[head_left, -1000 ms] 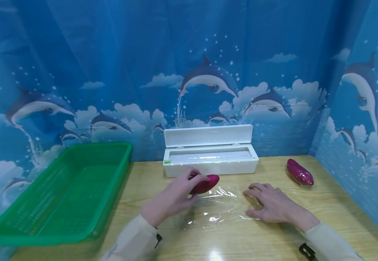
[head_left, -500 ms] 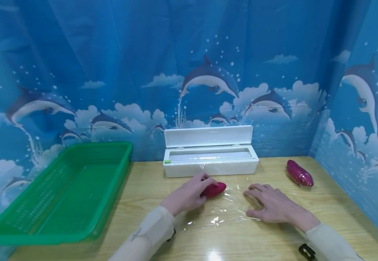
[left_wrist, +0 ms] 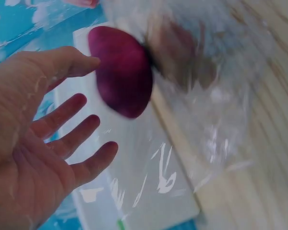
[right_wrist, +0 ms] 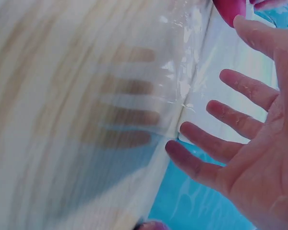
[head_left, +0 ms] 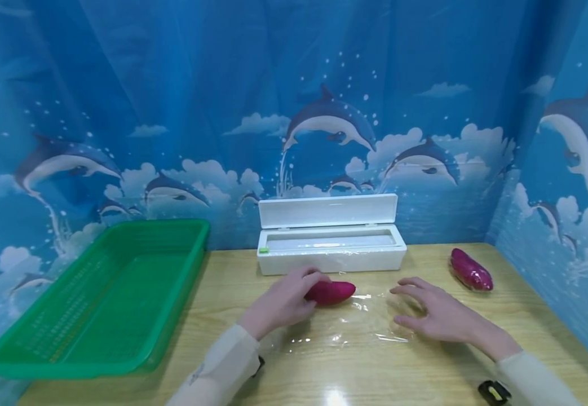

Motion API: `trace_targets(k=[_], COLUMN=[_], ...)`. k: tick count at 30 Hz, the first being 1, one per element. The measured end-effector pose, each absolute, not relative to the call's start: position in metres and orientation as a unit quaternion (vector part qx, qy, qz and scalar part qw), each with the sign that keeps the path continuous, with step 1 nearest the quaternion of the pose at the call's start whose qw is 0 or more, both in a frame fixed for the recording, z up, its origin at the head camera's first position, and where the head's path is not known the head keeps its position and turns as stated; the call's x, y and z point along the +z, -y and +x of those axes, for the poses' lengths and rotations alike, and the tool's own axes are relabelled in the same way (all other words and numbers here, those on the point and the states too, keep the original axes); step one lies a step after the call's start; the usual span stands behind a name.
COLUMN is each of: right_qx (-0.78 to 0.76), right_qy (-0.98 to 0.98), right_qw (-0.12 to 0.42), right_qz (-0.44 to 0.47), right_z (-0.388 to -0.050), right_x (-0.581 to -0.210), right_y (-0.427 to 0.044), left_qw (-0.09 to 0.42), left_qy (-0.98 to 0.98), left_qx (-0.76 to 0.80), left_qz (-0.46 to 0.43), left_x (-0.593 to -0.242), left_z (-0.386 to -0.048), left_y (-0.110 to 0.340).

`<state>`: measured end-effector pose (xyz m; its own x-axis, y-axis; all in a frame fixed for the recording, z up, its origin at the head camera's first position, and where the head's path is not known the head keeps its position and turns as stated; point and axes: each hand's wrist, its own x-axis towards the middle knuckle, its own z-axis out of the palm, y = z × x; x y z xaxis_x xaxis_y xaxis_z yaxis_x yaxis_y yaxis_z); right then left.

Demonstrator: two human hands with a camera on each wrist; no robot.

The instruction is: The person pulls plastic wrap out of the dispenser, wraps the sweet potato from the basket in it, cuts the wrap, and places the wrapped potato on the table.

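The left hand [head_left: 287, 300] pinches a tapered, magenta tuber-like object [head_left: 335, 292], probably light and firm, best held mid-body; by clear plastic film [head_left: 362, 322], the right hand [head_left: 443, 314] spreads empty fingers.

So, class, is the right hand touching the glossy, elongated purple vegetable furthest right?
Apart: the head view shows pale wooden tabletop between the right hand and vegetable.

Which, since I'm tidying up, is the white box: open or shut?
Open: the white box has its lid raised, baring the inside.

Left fingers [head_left: 318, 278] hid part of the held purple vegetable [head_left: 336, 293]; the near edge of the worktop [head_left: 375, 378] was cut off.
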<state>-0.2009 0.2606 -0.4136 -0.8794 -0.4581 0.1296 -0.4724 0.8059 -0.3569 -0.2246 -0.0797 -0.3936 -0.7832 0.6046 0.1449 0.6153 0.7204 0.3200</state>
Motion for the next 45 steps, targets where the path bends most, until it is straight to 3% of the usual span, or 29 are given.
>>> trace_targets(k=[6, 12, 14, 30, 45], right_qx=[0.196, 0.207, 0.190, 0.134, 0.151], right_qy=[0.930, 0.917, 0.922, 0.921, 0.910], right_qw=[0.031, -0.047, -0.056, 0.001, 0.059], right_qz=[0.310, 0.338, 0.332, 0.365, 0.382], right_z=[-0.194, -0.186, -0.184, -0.180, -0.177], right_x=[-0.411, -0.411, -0.411, -0.417, -0.423], right_y=[-0.270, -0.273, -0.272, -0.270, -0.264], left_qw=[-0.013, -0.113, -0.125, -0.055, -0.039], left_qy=[0.926, 0.925, 0.924, 0.929, 0.930], left_qx=[-0.198, -0.184, -0.179, -0.154, -0.178], left_qz=[-0.322, -0.312, -0.313, -0.333, -0.319], left_x=[-0.382, -0.390, -0.395, -0.407, -0.402], left_z=[-0.206, -0.183, -0.177, -0.174, -0.178], left_y=[0.113, 0.141, 0.147, 0.154, 0.169])
